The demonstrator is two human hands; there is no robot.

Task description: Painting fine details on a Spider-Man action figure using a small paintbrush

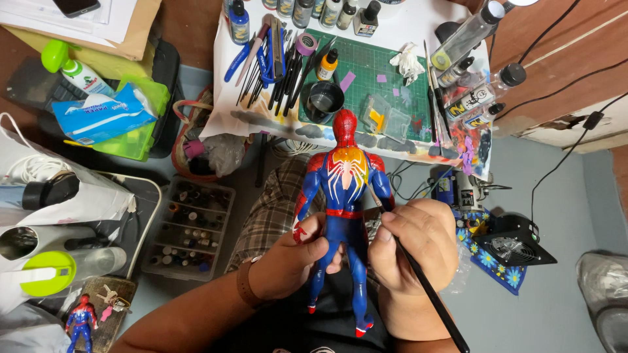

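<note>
Over my lap, my left hand (291, 258) clamps the red-and-blue figure (343, 209) at the hips; my right hand (415, 245) pinches a paintbrush (425, 284), tip at its back. Detail painting; steady strokes needed.

- A green cutting mat (386, 72) lies on my paint-stained white sheet (418, 26).
- A small black cup (324, 99) stands on the mat's near left corner.
- A yellow-capped paint bottle (328, 64) stands just behind that cup.
- Pens and tools (278, 65) lie fanned out left of the mat.
- A clear box of paint pots (191, 229) sits on the floor by my knee.
- A blue tissue pack (101, 116) rests on a green tray (140, 140).
- A second small figure (81, 321) lies on a wooden board (112, 307).
- A black fan (513, 242) sits on the grey floor (556, 196).
</note>
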